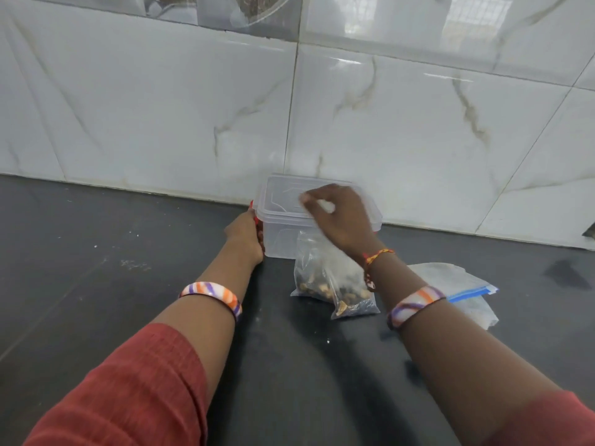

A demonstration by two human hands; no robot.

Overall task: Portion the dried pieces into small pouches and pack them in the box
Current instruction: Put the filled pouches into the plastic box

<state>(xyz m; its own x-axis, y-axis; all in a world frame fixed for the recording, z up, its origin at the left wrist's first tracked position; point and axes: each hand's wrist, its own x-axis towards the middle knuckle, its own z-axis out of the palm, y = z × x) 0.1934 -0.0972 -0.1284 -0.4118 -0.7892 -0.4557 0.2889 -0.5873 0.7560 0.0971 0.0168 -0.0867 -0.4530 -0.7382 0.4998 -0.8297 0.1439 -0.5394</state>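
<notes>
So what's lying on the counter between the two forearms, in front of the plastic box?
In the head view, two small clear pouches of dried pieces lie side by side there, just in front of the lidded box, close to the right forearm.

We see a clear, colourless box (283, 233) with a red clip (256, 220) on its left side. Near it, clear pouches (328, 281) show brown, tan and black pieces. At right, a see-through bag (457, 284) carries a blue strip. Both bangles (214, 294) swirl orange, purple and white. We spot rust-red sleeves (135, 391), a dark grey counter (96, 252), and white tiles (161, 107) with tan veins.
</notes>
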